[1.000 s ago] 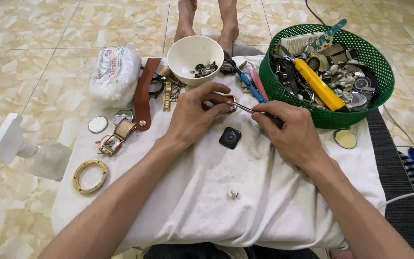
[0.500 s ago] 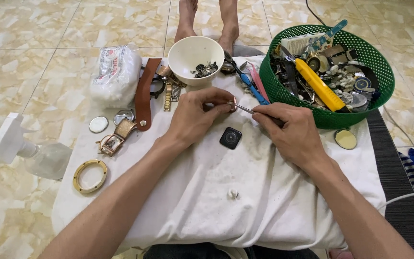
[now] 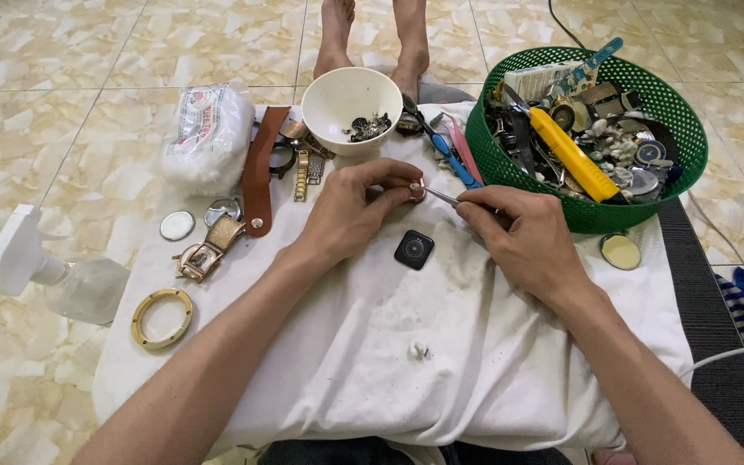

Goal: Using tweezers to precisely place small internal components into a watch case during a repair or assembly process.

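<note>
Over the white cloth (image 3: pixel 389 379), the left hand (image 3: pixel 350 211) pinches a small round watch part (image 3: pixel 417 191) in its fingertips, just above the black watch case (image 3: pixel 414 249). The right hand (image 3: pixel 523 237) is closed on thin tweezers (image 3: pixel 443 197), their long axis running leftward, tip touching the part. Beyond sit the white bowl (image 3: pixel 337 95) and green basket (image 3: pixel 647 211).

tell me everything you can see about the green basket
The green basket is round, of perforated plastic by its look, and stands upright on the white cloth at the far right. It is heaped with small metal parts, round watch pieces and tools, among them a yellow-handled tool lying aslant. The right hand lies just before its near wall.
</note>
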